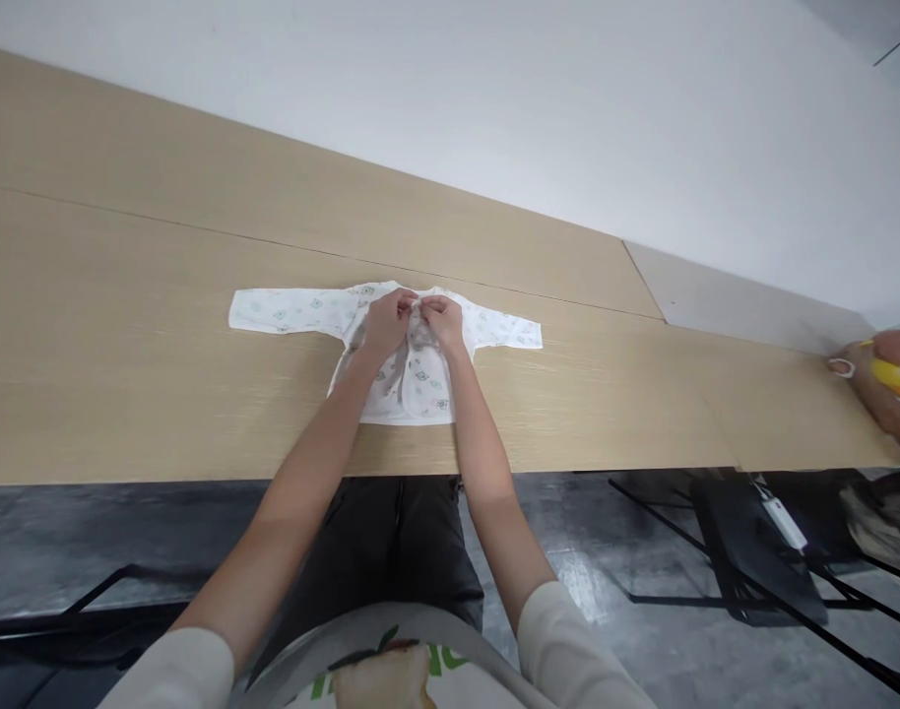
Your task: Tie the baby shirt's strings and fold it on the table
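Note:
A small white baby shirt point(424, 386) with a printed pattern lies on the wooden table point(155, 394), its two long sleeves spread out left and right. At the neckline, my left hand point(391, 320) pinches the shirt's front edge with closed fingers. Close beside it, my right hand point(444, 319) also pinches the fabric near the collar. The fingertips of both hands almost meet at the top of the front opening. What exactly lies between the fingertips is too small to make out. Below the hands, the front panels overlap down to the hem.
A white wall point(494, 108) runs along the table's far side. Another person's arm point(882, 404) rests at the table's right end. Black folding chairs point(752, 551) stand on the grey floor at right, with a white power strip point(784, 522) there. Another dark chair point(58, 630) is at lower left.

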`<action>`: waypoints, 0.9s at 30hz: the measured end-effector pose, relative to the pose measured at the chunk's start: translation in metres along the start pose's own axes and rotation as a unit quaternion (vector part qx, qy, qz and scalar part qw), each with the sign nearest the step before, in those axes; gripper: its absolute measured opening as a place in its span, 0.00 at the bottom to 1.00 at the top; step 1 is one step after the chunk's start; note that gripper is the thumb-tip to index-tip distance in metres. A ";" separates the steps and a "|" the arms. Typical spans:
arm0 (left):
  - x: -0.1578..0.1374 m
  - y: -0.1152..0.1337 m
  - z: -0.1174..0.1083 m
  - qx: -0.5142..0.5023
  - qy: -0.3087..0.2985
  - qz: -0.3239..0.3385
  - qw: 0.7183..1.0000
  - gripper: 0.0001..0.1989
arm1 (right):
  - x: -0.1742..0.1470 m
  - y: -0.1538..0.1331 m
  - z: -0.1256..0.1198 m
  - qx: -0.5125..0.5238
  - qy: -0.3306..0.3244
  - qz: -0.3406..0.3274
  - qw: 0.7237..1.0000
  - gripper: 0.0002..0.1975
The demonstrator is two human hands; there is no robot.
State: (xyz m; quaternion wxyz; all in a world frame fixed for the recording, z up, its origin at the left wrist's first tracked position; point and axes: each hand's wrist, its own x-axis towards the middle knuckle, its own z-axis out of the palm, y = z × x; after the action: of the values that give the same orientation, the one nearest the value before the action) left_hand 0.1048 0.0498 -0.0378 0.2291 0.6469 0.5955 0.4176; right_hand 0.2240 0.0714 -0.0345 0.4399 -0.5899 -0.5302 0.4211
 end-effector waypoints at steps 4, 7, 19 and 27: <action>0.000 -0.006 0.002 -0.013 0.009 0.020 1.000 0.17 | -0.002 -0.001 0.000 0.008 -0.006 0.009 1.000 0.05; 0.000 -0.005 0.000 0.025 0.017 0.003 1.000 0.12 | -0.007 -0.004 0.000 -0.060 0.027 -0.015 0.998 0.07; -0.018 0.009 -0.027 0.276 -0.108 -0.073 0.952 0.13 | -0.043 -0.025 -0.011 -0.314 -0.096 -0.063 0.942 0.06; -0.032 -0.004 -0.026 0.200 -0.135 0.082 0.967 0.22 | -0.054 -0.018 -0.007 -0.355 -0.068 -0.032 0.932 0.08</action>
State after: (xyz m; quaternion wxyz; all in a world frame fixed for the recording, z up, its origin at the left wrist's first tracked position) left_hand 0.0831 0.0149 -0.0354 0.1379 0.7765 0.5757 0.2159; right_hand 0.2213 0.0176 -0.0132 0.1779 -0.6606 -0.6920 0.2304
